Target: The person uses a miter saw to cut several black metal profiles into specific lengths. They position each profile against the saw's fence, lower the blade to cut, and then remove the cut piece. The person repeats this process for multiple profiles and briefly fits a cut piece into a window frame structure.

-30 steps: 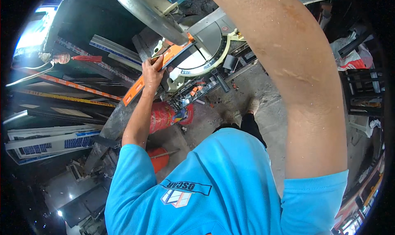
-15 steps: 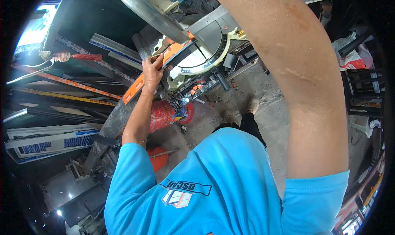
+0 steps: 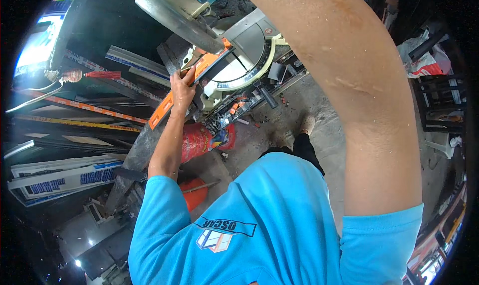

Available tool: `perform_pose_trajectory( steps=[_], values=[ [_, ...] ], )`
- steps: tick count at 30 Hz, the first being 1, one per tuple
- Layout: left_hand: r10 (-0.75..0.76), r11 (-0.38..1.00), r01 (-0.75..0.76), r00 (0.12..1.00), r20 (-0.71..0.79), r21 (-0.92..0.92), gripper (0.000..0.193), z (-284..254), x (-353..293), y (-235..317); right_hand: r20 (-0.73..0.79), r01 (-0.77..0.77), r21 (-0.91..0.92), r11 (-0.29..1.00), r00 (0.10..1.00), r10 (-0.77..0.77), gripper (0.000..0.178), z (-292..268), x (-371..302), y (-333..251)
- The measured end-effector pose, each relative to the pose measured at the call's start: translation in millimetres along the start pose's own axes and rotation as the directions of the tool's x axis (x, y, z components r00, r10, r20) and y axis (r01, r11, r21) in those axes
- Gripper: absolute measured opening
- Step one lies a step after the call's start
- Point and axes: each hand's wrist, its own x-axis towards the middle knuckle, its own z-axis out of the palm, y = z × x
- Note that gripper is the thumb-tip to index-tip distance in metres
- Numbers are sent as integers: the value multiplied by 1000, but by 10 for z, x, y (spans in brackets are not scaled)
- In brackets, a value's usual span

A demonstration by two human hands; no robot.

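Note:
My left hand (image 3: pixel 182 88) is closed round a long bar with orange film on it (image 3: pixel 161 111), an orange-wrapped profile. The bar lies slantwise across the bed of a miter saw (image 3: pixel 239 78), its far end beneath the rounded metal blade guard (image 3: pixel 174 20). My fingers press it near the saw's cream-coloured fence. My right arm (image 3: pixel 344 60) reaches up and across the top edge of the picture, so its hand is out of sight. The blade itself is hidden by the guard.
Long profiles (image 3: pixel 85 105) in several colours are stacked at the left. Below the saw stand a red sack (image 3: pixel 196 141) and an orange bucket (image 3: pixel 194 194). Offcuts (image 3: pixel 234 108) litter the saw's front edge. Dark frames (image 3: pixel 441 105) and a white stool (image 3: pixel 441 146) stand at the right.
The view has shifted slightly, and my right arm has moved a little to the left at the top. My left hand keeps its hold on the profile.

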Motion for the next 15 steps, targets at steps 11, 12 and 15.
perform_pose_trajectory(
  steps=[11, 12, 15],
  values=[
    [-4, 1000, 4, 1000, 2, -22, 71, -11, -1, 1, 73, -98, 8, 995, 993, 97, 39, -57, -15, -45],
    [-17, 1000, 17, 1000, 19, -15, 71, -22, 5, 10, 82, -114, 6, 993, 990, 113, 39, -74, -12, -43],
    [-20, 1000, 20, 999, 28, -12, 71, -23, 17, 12, 121, -162, 2, 987, 980, 160, 39, -101, -4, -72]
  ],
)
